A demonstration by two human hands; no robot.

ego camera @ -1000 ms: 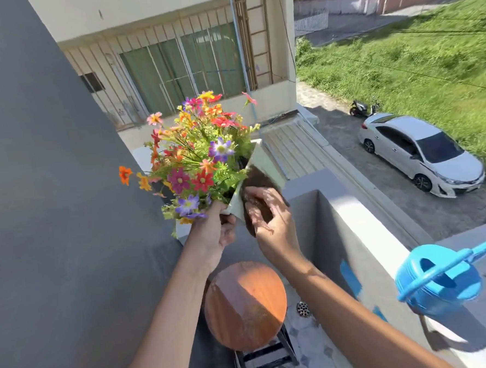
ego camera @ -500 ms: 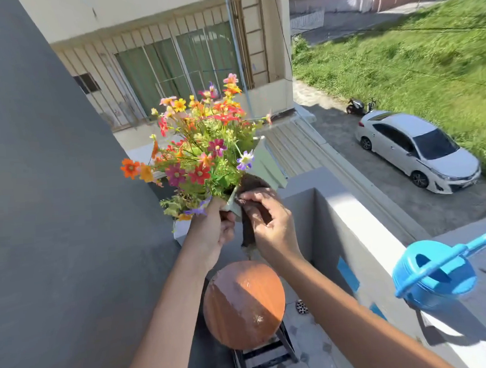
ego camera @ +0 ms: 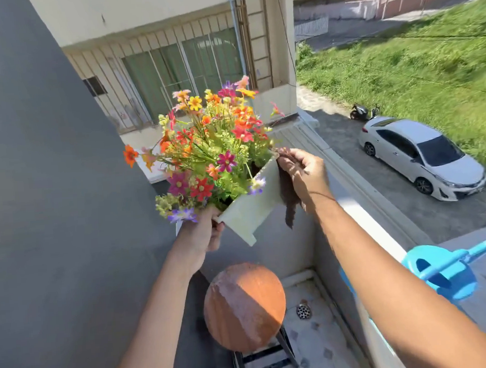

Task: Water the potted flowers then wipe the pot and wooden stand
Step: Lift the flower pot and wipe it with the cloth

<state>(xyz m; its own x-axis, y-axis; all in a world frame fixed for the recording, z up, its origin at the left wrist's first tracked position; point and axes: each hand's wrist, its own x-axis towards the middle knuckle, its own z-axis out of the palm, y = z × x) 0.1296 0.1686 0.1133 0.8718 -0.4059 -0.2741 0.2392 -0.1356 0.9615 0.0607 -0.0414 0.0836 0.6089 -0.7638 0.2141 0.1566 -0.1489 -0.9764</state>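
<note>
A white square pot (ego camera: pixel 248 204) full of colourful flowers (ego camera: pixel 211 148) is held up in the air, tilted. My left hand (ego camera: pixel 202 234) grips its lower left corner. My right hand (ego camera: pixel 301 174) holds a dark brown cloth (ego camera: pixel 288 195) against the pot's upper right edge; the cloth hangs down beside the pot. Below them stands the round wooden stand (ego camera: pixel 243 306) on black legs, its top bare and half in shade. A blue watering can (ego camera: pixel 446 271) rests on the ledge at the right.
A dark grey wall (ego camera: pixel 52 195) fills the left. A low white parapet (ego camera: pixel 367 227) runs along the right, with a street, a white car (ego camera: pixel 422 155) and grass far below. A floor drain (ego camera: pixel 303 311) lies on the tiled floor beside the stand.
The pot has turned so its side faces me and sits slightly higher. My right hand with the cloth has moved from the pot's underside up to its right rim.
</note>
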